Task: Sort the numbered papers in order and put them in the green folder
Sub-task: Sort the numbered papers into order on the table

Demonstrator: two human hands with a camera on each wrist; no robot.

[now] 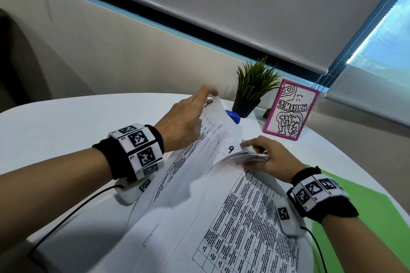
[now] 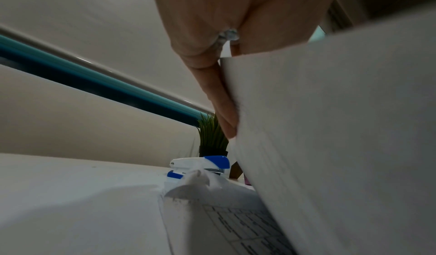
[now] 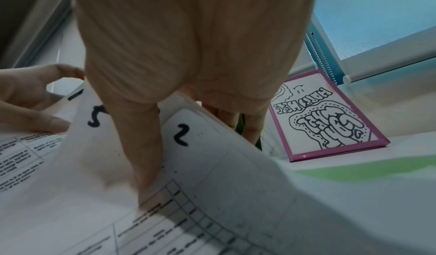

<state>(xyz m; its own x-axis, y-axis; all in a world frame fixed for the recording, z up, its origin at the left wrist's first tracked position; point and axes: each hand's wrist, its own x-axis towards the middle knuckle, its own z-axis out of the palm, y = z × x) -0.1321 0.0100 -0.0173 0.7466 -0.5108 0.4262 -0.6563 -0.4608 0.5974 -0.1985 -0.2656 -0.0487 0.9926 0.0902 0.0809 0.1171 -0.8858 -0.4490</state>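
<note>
A fanned pile of printed, hand-numbered papers point(image 1: 221, 217) lies on the white table point(image 1: 66, 122). My left hand point(image 1: 210, 93) pinches the far corner of one sheet point(image 1: 214, 113) and holds it lifted; in the left wrist view the fingers point(image 2: 226, 109) lie along that sheet's edge point(image 2: 330, 128). My right hand point(image 1: 249, 150) grips the curled-up corners of several sheets point(image 1: 244, 158). In the right wrist view its thumb point(image 3: 141, 156) presses beside a sheet marked 2 point(image 3: 181, 135), with a sheet marked 5 point(image 3: 94, 121) behind. The green folder point(image 1: 366, 210) lies flat under my right wrist.
A blue and white stapler point(image 2: 200, 163) sits just beyond the papers. A small potted plant point(image 1: 250, 91) and a pink-framed drawing point(image 1: 290, 111) stand at the table's far edge. A wall and window blinds point(image 1: 244, 6) lie behind. Black cables point(image 1: 73, 210) trail from both wristbands.
</note>
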